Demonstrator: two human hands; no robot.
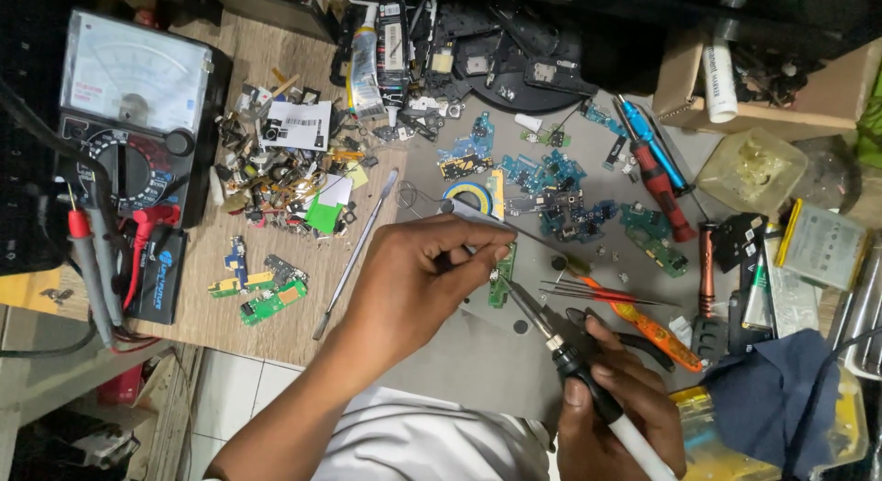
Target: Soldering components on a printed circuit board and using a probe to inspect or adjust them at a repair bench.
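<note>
My left hand (423, 274) pinches thin metal tweezers (478, 213) and presses down beside a small green circuit board (502, 281) lying on a grey work mat (459, 352). My right hand (616, 407) grips a soldering iron (574, 362) with a black grip and white handle; its tip touches the green board at its left edge. Both hands meet over the board near the middle of the view.
An analog multimeter (133, 113) with red and black probes (92, 260) sits at the left. Small boards and loose parts (276, 182) litter the wooden table. A metal spudger (354, 256), blue flex boards (551, 192), screwdrivers (657, 173), orange pliers (648, 325) and a blue cloth (781, 389) lie around.
</note>
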